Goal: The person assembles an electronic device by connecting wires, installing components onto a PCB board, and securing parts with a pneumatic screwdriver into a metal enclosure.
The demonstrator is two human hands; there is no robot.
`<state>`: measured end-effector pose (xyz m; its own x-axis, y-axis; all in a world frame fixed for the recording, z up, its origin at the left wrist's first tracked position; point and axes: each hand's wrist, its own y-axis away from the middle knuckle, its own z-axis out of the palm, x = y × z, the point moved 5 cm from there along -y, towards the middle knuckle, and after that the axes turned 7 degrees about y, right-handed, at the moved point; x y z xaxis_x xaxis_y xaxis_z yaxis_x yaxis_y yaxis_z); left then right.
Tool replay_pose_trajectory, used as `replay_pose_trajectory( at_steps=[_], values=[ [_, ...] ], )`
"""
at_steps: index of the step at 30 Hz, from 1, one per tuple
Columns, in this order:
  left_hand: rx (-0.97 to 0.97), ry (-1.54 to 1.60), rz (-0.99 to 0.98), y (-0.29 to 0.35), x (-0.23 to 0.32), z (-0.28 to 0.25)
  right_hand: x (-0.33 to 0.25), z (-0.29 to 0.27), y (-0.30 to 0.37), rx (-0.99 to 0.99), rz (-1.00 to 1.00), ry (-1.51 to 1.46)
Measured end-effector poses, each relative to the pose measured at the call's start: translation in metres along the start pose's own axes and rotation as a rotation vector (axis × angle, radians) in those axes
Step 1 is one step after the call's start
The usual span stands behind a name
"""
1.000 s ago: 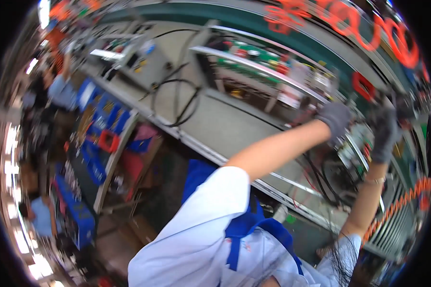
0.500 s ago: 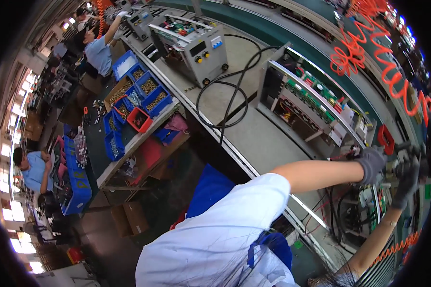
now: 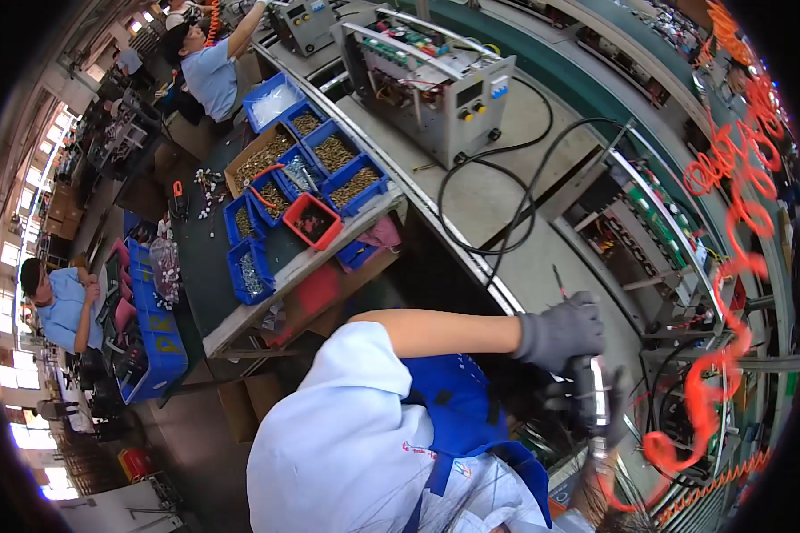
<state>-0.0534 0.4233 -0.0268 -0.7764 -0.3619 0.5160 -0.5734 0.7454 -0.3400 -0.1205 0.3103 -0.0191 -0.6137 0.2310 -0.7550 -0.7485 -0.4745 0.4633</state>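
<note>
My left hand (image 3: 562, 335), in a grey glove, is closed in a fist in front of my body. What lies inside its fingers is hidden. A thin dark rod with a reddish part (image 3: 559, 281) sticks out past the fist. Just below, my dark-gloved right hand (image 3: 567, 400) is wrapped round a silver, cylindrical power screwdriver (image 3: 599, 391). Near my right wrist runs an orange coiled hose (image 3: 700, 413). To the right of my hands is an open metal-framed unit (image 3: 627, 233) with green circuit boards and wiring.
Blue bins (image 3: 354, 184) of screws and a red bin (image 3: 314, 220) cover a side table at left. Another open grey unit (image 3: 431, 93) stands farther along the bench, its black cable (image 3: 532, 200) looped on the surface. Co-workers in light blue (image 3: 209, 80) are at the left.
Both hands have come from the far right toward my body, and the silver screwdriver now shows in the right one. The view has turned, shifting the bench and bins rightward.
</note>
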Motion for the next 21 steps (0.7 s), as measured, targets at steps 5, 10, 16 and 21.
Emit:
replay_pose_trajectory(
  at_steps=[5, 10, 16, 21],
  values=[
    [0.072, -0.252, -0.285, 0.157, -0.091, -0.053, 0.117, 0.044, -0.086, 0.016, 0.190, -0.052],
    [0.680, -0.390, -1.066, 0.378, -0.257, -0.206, 0.129, 0.103, -0.100, -0.043, 0.223, 0.053],
    [0.461, -0.582, -1.718, 0.528, -0.377, -0.248, 0.128, 0.121, -0.118, 0.007, 0.329, 0.112],
    [0.319, -0.587, -1.619, 0.526, -0.383, -0.260, 0.112, 0.130, -0.120, 0.100, 0.311, 0.084]
  ],
)
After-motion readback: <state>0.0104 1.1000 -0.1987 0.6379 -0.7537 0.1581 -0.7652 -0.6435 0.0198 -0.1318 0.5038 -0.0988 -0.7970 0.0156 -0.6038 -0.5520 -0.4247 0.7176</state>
